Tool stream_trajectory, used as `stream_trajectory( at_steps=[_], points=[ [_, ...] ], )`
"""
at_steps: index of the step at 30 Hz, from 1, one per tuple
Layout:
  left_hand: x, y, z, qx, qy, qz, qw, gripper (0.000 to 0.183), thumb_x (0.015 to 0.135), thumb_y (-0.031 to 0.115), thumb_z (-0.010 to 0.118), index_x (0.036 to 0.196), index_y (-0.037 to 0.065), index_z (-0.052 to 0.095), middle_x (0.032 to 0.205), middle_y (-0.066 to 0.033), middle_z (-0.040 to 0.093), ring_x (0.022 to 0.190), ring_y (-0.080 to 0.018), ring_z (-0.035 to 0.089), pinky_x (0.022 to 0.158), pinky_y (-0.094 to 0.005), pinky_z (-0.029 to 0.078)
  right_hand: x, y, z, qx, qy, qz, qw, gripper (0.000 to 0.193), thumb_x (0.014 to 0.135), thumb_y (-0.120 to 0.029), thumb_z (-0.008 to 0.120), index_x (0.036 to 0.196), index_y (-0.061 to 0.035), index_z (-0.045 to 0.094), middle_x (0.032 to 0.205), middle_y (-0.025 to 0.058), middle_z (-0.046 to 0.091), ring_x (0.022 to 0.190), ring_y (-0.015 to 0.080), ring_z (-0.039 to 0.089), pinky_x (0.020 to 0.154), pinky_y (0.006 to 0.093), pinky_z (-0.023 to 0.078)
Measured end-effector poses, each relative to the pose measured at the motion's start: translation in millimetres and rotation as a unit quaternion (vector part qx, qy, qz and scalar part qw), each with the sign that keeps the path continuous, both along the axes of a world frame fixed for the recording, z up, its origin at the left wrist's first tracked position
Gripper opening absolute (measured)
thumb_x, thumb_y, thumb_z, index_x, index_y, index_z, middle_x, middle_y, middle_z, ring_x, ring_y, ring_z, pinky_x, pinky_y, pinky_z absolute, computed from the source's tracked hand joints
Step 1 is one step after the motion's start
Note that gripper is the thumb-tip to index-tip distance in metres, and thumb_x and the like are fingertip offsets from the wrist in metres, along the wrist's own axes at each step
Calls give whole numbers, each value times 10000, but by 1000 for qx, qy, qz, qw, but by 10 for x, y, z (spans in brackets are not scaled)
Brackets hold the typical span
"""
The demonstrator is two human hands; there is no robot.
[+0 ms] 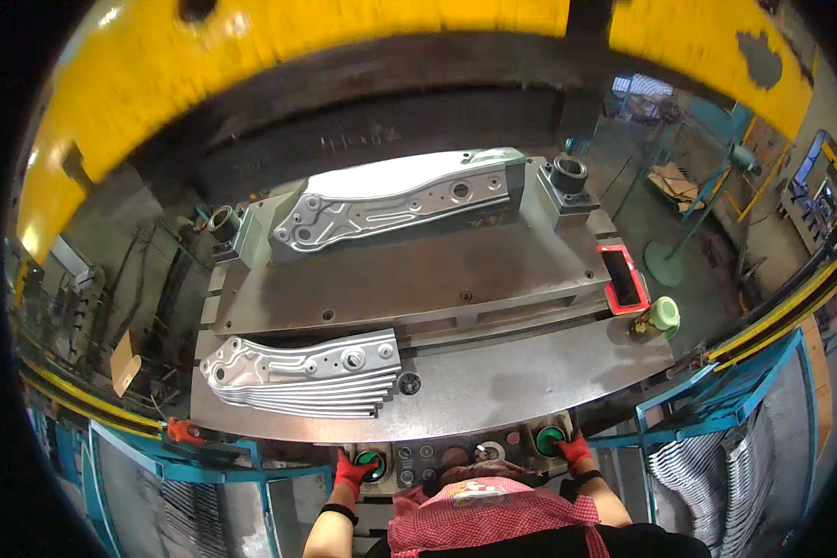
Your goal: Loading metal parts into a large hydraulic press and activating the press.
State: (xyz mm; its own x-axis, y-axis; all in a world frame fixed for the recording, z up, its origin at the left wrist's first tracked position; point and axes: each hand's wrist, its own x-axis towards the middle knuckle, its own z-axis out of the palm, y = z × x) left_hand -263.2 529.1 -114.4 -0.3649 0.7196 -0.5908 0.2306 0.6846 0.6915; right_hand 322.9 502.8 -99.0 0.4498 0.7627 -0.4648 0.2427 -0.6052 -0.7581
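Note:
My left hand (349, 471), in a red glove, lies at a round green push button (370, 465) on the control panel, fingers apart, one reaching over the button. On the panel's other side my right hand (576, 452), also red-gloved, touches a second green push button (550, 441) with its fingers spread. Neither hand holds anything. A long stamped metal part (400, 206) with holes and ribs rests on the die (409, 270) in the press. Nearer to me, a fanned stack of similar metal parts (298, 367) lies at the left of the plate (493, 381).
Guide bushings (569, 174) stand at the die's back corners. A red-framed tray (624, 280) and a light-green container (662, 317) sit at the right. Blue racks (716, 446) with stacked metal parts flank me. The yellow press frame (344, 19) arches overhead.

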Motion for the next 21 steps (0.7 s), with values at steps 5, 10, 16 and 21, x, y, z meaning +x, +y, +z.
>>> stream_trajectory(
  at_steps=[5,10,16,21],
  points=[
    [-135,-67,-101,19,1,19,1000,1327,406,199,911,1407,4,62,1382,-167,335,1225,-255,389,957,-370,398,-82,77,109,-12,18,16,1000,991,599,-262,785,1349,61,225,1283,224,453,1179,288,463,961,332,405],
    [81,31,252,7,-73,45,996,1303,426,131,910,1410,19,63,1364,-154,352,1177,-249,435,910,-384,439,-46,66,152,-13,-33,45,998,977,605,-253,777,1342,72,226,1283,232,451,1183,298,460,969,342,393],
    [234,47,876,19,-109,58,992,1269,433,145,907,1397,-14,98,1358,-157,358,1195,-249,421,952,-359,407,-260,92,508,-12,-52,5,999,933,601,-249,811,1316,70,302,1209,209,516,1117,255,507,916,337,423],
    [168,45,1192,-34,-13,-105,994,1125,540,357,852,1381,-24,209,1336,-183,401,1222,-257,404,989,-329,363,-228,177,799,50,-9,-68,996,1012,617,-354,793,1339,96,244,1313,245,411,1228,306,405,1003,355,343]
  ],
)
